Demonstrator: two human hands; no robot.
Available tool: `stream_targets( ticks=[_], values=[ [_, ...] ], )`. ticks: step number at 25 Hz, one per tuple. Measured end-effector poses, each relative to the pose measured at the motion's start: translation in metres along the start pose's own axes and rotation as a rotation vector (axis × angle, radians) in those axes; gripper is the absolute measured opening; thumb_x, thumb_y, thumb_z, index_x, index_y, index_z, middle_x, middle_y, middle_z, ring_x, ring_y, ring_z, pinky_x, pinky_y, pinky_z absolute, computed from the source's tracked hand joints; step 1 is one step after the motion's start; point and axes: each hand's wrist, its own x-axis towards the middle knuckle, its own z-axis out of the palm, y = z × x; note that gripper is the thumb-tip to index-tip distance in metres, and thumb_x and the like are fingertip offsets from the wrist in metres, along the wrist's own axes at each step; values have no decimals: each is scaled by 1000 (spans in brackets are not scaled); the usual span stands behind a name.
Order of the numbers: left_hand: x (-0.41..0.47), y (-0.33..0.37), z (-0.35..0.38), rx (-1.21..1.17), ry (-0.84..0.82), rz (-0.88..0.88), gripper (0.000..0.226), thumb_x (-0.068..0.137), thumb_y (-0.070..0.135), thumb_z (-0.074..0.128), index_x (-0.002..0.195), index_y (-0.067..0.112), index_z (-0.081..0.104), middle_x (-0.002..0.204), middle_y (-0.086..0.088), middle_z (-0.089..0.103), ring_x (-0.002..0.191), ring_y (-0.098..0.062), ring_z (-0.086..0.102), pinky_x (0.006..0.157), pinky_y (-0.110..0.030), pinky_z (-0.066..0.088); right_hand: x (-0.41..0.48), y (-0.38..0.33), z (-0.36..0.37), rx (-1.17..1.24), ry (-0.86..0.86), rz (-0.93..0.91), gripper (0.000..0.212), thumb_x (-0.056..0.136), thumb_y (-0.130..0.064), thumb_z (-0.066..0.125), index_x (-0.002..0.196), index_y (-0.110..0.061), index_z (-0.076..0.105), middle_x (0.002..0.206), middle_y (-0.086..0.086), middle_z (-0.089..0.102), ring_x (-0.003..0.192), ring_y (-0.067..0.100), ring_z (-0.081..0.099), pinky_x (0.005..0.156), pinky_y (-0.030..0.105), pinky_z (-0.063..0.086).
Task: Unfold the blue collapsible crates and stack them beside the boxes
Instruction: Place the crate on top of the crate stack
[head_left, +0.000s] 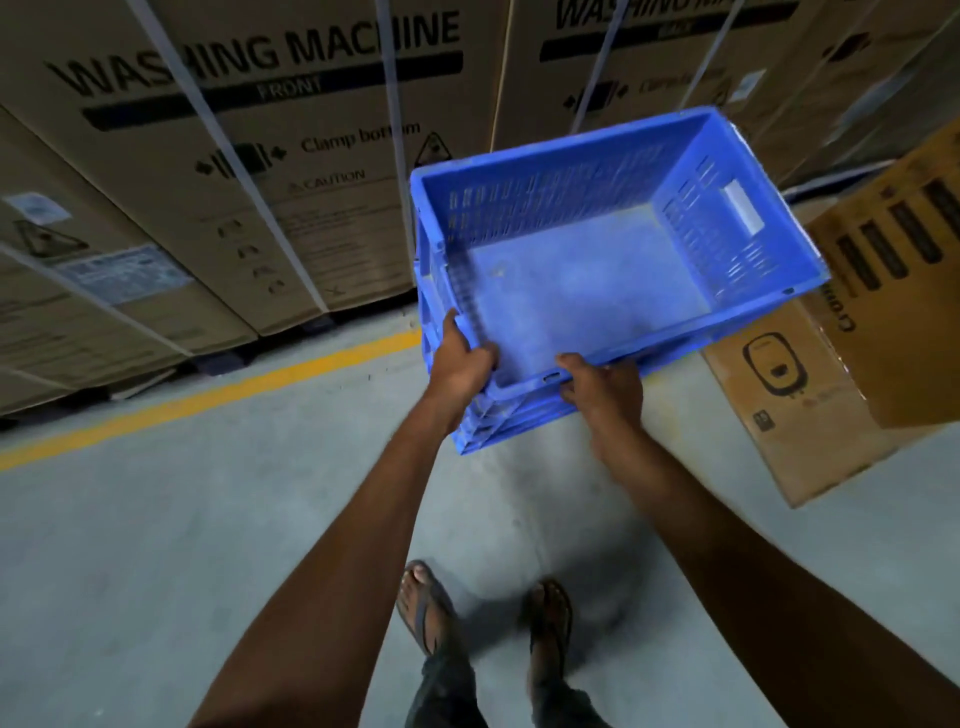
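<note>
An unfolded blue crate with slotted walls is held up in the air in front of me, its open top facing me. My left hand grips its near left corner, fingers curled over the rim. My right hand holds the near long rim, thumb on top. The crate is empty and hangs above the concrete floor, between tall washing machine boxes at the back and a brown carton on the right. No other crate is in view.
A yellow floor line runs in front of the washing machine boxes. A second cardboard box sits tilted over the brown carton at the right. My sandalled feet stand on grey concrete floor.
</note>
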Motion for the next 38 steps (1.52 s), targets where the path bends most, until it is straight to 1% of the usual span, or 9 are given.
stream_targets(
  ticks=[6,9,11,13,19,23,30,35,38],
  values=[
    [-2,-5,0,68,-3,36,92,64,34,60,151,28,30,125,-16,65,107,-34,65,89,-48,57,-19,-16,-7,-61,78,-72,95,51,-62,85,124,-10,53,122,10,62,101,30,65,92,48,55],
    [-3,-2,-2,88,-50,54,91,84,34,64,159,28,12,133,-11,60,109,-31,65,93,-46,56,-36,-30,-20,-484,333,-526,85,66,-61,81,132,-20,45,138,8,42,122,34,44,96,47,40],
    [-4,-9,-5,37,-100,71,97,84,52,66,159,30,9,149,-4,50,129,-24,55,106,-43,48,-31,-30,-28,-775,143,-900,59,77,-74,64,115,-30,61,132,-2,54,125,29,46,99,43,33],
    [-11,-24,-7,-39,-107,102,94,81,74,58,157,34,21,158,9,38,143,-14,40,115,-42,40,-15,-26,-35,-978,-206,-1060,67,75,-90,45,100,-31,67,112,-9,65,111,22,57,96,40,34],
    [-24,-115,-8,-170,29,127,42,99,44,53,130,19,65,125,-1,68,111,-15,64,102,-45,52,5,-21,-27,-1151,-276,-1119,47,71,-60,66,105,-29,63,105,-3,62,107,29,55,94,44,35],
    [-5,-168,-3,-27,151,196,30,93,9,65,123,11,69,115,2,72,103,-15,69,93,-18,53,-30,13,-9,-974,-205,-1330,60,73,-40,75,126,-20,56,126,1,58,120,29,51,105,45,31],
    [31,-212,27,-149,228,353,28,88,17,72,116,17,71,81,6,76,82,-9,74,79,-30,59,-49,10,20,-1114,-84,-1205,48,77,-53,75,91,-16,48,86,2,46,96,33,50,87,43,32],
    [49,-234,30,-231,94,381,50,85,12,77,132,16,63,88,24,68,82,22,61,81,-13,55,-52,11,25,-1153,-46,-1171,57,77,-56,77,84,-19,34,81,-1,37,89,32,45,80,42,30],
    [50,-229,26,-331,93,362,24,87,28,76,111,27,75,93,13,74,89,1,71,86,-32,60,-58,8,31,-1165,-3,-1143,58,78,-64,69,82,-17,36,78,0,38,86,30,44,79,40,27]
  ],
)
